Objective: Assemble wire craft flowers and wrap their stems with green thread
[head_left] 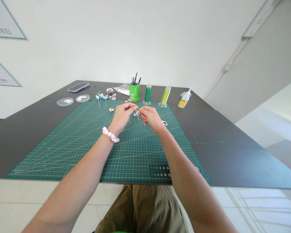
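Over the green cutting mat [87, 142], my left hand [123, 116] and my right hand [150, 117] meet with fingertips almost touching. Both are closed in a pinch, and what lies between the fingers is too small to make out. A small pink-and-white petal piece with thin stems [136, 114] shows just below the fingertips; whether it hangs from them or lies on the mat I cannot tell. Behind my left hand is a purple petal piece [128, 101]. A small cream flower [111, 110] lies to its left. White scissor handles [165, 123] peek out beside my right hand.
Blue flowers on wires [102, 96] and pink ones [113, 96] lie at back left, near two shallow dishes [65, 102] and a phone [78, 87]. Behind the hands stand a green tool cup [134, 92], green spool [147, 94], yellow-green spool [165, 96] and glue bottle [184, 99]. Loose green thread [208, 141] trails right.
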`<state>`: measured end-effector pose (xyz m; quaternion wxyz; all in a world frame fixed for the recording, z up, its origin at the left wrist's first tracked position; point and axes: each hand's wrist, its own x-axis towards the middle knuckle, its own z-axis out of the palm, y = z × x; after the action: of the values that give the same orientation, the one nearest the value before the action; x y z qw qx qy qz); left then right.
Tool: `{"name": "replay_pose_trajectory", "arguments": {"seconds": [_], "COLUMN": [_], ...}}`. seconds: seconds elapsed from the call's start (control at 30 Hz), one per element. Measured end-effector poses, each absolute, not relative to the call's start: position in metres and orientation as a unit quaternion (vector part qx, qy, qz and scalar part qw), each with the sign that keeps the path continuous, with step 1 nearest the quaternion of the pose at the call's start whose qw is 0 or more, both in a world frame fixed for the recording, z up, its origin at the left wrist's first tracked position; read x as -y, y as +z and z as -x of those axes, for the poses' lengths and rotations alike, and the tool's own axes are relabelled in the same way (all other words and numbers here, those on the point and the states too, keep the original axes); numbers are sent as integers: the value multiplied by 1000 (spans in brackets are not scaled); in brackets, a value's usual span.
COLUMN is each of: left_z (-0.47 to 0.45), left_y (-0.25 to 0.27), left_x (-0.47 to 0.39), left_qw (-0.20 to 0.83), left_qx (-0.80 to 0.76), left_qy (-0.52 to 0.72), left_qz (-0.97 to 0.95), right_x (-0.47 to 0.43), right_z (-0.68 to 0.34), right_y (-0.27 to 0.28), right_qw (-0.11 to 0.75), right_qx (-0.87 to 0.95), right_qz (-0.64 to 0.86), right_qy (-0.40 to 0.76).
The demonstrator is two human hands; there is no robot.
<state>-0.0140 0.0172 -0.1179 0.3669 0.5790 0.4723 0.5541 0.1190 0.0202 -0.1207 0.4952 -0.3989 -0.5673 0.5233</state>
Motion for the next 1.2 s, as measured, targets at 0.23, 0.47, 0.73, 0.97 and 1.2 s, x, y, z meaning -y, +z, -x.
{"name": "replay_pose_trajectory", "arguments": {"seconds": [0.23,0.47,0.73,0.97,1.2], "left_z": [14,14,16,17,16], "left_y": [-117,-118,-121,-119,-123], "left_x": [-17,-18,-22,-20,-20], "left_qw": [371,364,279,151,113], "left_qx": [-496,-504,-494,-512,-480], "left_qy": [560,552,552,475,429], "left_qz": [-550,-555,-611,-699,-757], "right_x": [-22,-23,-24,-22,-25], "right_z": [-117,-116,-116,-118,-119], "right_y": [-124,-126,-127,-124,-126], "right_qw": [521,547,530,540,547], "right_qx": [575,576,633,639,631], "right_qz": [399,389,417,412,425], "right_qy": [489,467,380,361,348]}}
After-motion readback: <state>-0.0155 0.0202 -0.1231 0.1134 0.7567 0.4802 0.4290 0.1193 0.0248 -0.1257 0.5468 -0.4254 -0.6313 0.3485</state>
